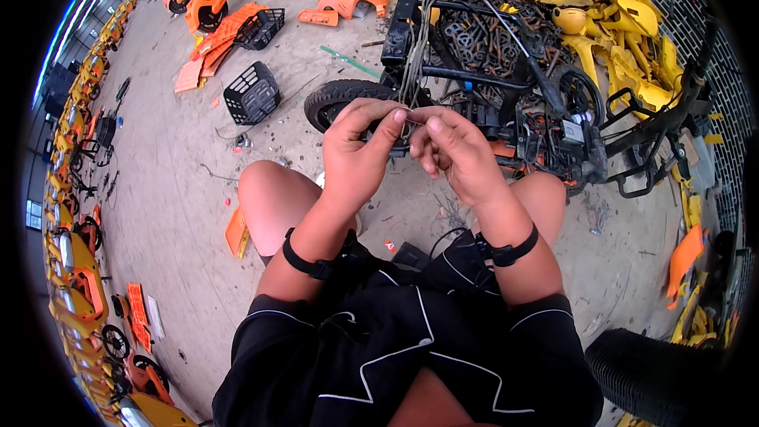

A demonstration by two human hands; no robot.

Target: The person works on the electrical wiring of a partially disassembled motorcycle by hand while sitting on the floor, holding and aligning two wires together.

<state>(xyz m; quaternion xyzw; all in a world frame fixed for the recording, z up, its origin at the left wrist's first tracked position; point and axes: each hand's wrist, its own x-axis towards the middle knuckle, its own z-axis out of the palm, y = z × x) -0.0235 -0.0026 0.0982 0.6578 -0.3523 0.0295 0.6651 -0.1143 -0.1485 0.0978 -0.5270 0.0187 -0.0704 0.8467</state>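
"Black straps [307, 264] circle both forearms [332, 225], but what's being held?"

"A thin strand [410, 116], wire-like, too fine to make out well. The left grip [353, 150] pinches it between thumb and forefinger."

"And the other one?"

"The right grip [468, 161] is closed on it too, its other fingers loosely curled. The two sets of fingertips nearly meet."

"Where's the strand, exactly?"

"Between them, beyond the spread knees [269, 190], and in view it overlaps the lower end of a bundle of cords [415, 63] hanging over a black frame [468, 74]."

"Frame of what?"

"A stripped-down vehicle, by the look of it; a black tyre [341, 92] shows just past the left grip."

"And farther on?"

"A heap of dark metal parts [490, 35], with yellow panels [636, 12] piled beside it."

"Off to the left?"

"A black basket [251, 93] on the grey floor [182, 190], orange panels [213, 43] near it, and yellow scooters [79, 269] lined up along the far side."
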